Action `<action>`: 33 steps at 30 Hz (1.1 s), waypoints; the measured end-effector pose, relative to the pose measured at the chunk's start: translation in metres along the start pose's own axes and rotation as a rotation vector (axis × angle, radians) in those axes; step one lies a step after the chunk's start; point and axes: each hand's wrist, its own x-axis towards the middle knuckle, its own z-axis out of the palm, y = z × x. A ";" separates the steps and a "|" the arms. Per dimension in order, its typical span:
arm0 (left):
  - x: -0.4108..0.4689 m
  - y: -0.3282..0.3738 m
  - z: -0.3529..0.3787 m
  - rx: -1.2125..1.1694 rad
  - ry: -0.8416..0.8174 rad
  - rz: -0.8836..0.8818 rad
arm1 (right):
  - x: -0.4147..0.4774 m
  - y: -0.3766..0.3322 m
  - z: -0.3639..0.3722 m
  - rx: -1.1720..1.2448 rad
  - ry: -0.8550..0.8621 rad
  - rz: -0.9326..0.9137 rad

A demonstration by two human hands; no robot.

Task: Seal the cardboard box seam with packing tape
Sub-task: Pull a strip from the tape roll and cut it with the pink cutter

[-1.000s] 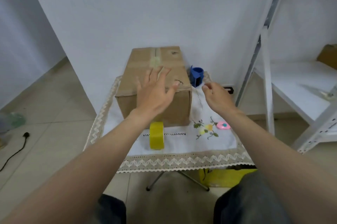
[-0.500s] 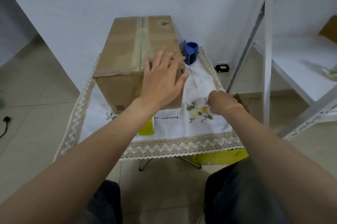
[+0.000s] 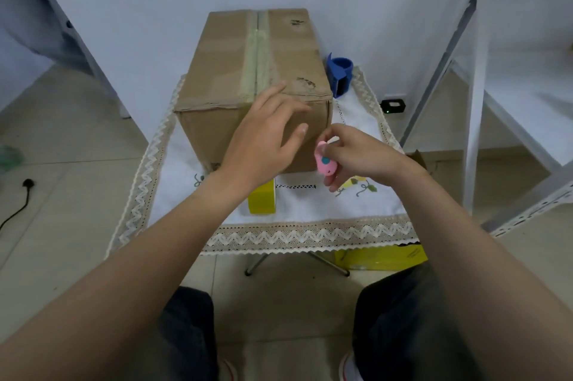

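Cardboard box [image 3: 248, 70] set on cloth-covered table [image 3: 310, 235], taped seam [image 3: 257, 64] running lengthwise across top, just beyond left fingertips. Left hand [image 3: 263, 145] held loose, fingers [image 3: 279, 95] spread, nothing grasped, raised before box's near right corner; contact with box not discernible. Right hand [image 3: 356, 157] pinched around small pink cutter [image 3: 324, 162], just right of left thumb. Yellow tape roll [image 3: 262, 199] stood on edge below left wrist. Blue dispenser [image 3: 339, 70] seen beyond right fingers, beside box.
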 end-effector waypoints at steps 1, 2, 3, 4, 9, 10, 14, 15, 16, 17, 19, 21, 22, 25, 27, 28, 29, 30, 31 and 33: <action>-0.005 -0.003 -0.003 -0.002 0.006 -0.004 | -0.001 -0.002 0.003 0.009 -0.002 -0.023; -0.010 -0.006 -0.005 -0.003 0.016 -0.007 | -0.003 -0.004 0.006 0.006 0.007 -0.055; -0.015 -0.009 -0.007 -0.005 0.030 -0.012 | -0.003 -0.006 0.009 0.001 0.027 -0.086; -0.019 -0.011 -0.010 -0.006 0.050 -0.020 | -0.002 -0.007 0.011 0.002 0.052 -0.110; -0.037 -0.019 -0.017 -0.026 0.175 -0.099 | 0.006 -0.009 0.025 0.135 0.049 -0.122; -0.039 -0.021 -0.018 -0.058 0.184 -0.136 | 0.007 -0.009 0.027 0.131 0.033 -0.135; -0.045 -0.026 -0.014 -0.232 0.192 -0.270 | 0.011 -0.006 0.037 0.092 0.012 -0.175; -0.045 -0.027 -0.012 -0.251 0.194 -0.289 | 0.013 -0.003 0.038 0.086 0.014 -0.183; -0.045 -0.027 -0.010 -0.263 0.200 -0.307 | 0.015 0.000 0.039 0.079 0.009 -0.198; -0.045 -0.027 -0.008 -0.272 0.207 -0.326 | 0.016 0.004 0.039 0.074 -0.007 -0.218; -0.047 -0.030 -0.003 -0.288 0.216 -0.369 | 0.018 0.012 0.040 0.060 -0.028 -0.263; -0.051 -0.033 0.003 -0.301 0.217 -0.422 | 0.020 0.020 0.041 0.033 0.010 -0.324; -0.053 -0.034 0.005 -0.311 0.218 -0.445 | 0.021 0.022 0.042 0.010 0.048 -0.362; -0.060 -0.035 0.006 -0.305 0.205 -0.507 | 0.026 0.026 0.045 -0.065 0.149 -0.441; -0.064 -0.035 0.004 -0.294 0.181 -0.580 | 0.029 0.027 0.049 -0.129 0.207 -0.466; -0.066 -0.037 0.003 -0.303 0.167 -0.631 | 0.030 0.026 0.051 -0.157 0.233 -0.483; -0.068 -0.038 0.002 -0.317 0.148 -0.690 | 0.030 0.026 0.053 -0.178 0.255 -0.501; -0.069 -0.039 0.001 -0.331 0.119 -0.755 | 0.030 0.026 0.054 -0.195 0.276 -0.522; -0.070 -0.040 0.001 -0.351 0.084 -0.815 | 0.029 0.026 0.056 -0.216 0.299 -0.543; -0.071 -0.039 0.000 -0.404 0.000 -0.897 | 0.027 0.026 0.057 -0.264 0.343 -0.577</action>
